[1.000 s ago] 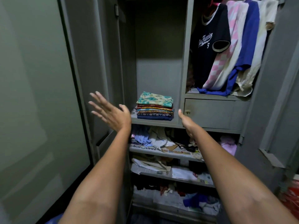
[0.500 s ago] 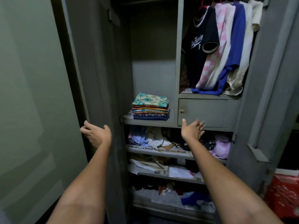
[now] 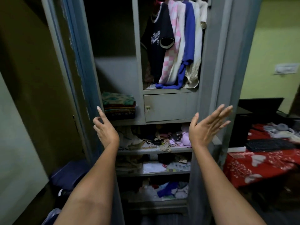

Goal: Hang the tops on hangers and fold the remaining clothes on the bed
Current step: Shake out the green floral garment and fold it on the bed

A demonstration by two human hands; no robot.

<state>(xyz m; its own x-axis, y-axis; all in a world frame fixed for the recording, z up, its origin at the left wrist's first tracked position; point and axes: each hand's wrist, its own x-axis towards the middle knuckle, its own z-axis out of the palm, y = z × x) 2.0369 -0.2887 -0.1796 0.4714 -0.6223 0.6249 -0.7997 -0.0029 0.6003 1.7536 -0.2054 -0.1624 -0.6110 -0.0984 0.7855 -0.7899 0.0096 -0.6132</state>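
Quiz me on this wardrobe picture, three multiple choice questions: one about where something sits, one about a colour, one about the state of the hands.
1. Where is the stack of folded patterned cloths?
A. on the shelf left of the small grey locker door
B. on the red bedspread
C. on the bottom shelf

2. What colour is the hanging top with white script lettering?
A. pink
B. dark navy
C. cream

3. What are the left hand and right hand doing?
A. both gripping a hanger
B. left holding a shirt
C. both empty, raised before the wardrobe

Answers:
1 A, the stack sits beside the locker door on the same shelf.
2 B, the lettered top is dark with white trim.
3 C, the right hand's fingers are spread, the left's loosely curled, and neither holds anything.
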